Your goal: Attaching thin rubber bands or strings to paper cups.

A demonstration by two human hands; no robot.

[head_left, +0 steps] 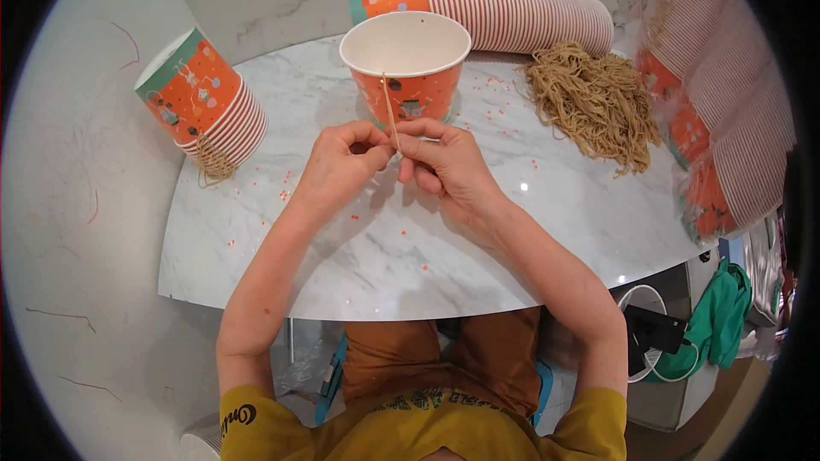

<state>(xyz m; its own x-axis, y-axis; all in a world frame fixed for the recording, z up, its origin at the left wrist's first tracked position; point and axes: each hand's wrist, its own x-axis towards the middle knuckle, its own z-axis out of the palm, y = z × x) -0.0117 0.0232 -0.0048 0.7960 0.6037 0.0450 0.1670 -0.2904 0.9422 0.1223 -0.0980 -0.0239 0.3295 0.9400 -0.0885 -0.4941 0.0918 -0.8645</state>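
Note:
An orange paper bucket (410,97) with a white inside stands upright before me. A thin tan string (389,102) runs from near its rim down to my fingers. My left hand (346,156) is closed in a pinch at the string's lower part. Beside it, my right hand (444,158) pinches the same string between thumb and forefinger, its other fingers curled. Both hands meet just in front of the bucket. Whether the string is fastened to the bucket, I cannot tell. A heap of tan string (594,102) lies loose at the right back of the table.
A long nested stack of buckets (521,17) lies along the back wall. At the left stands a shorter tilted stack (201,98) with string on it. Bagged stacks (717,111) rise at the right. Small orange bits dot the marble table (547,239). A black device (653,333) hangs below right.

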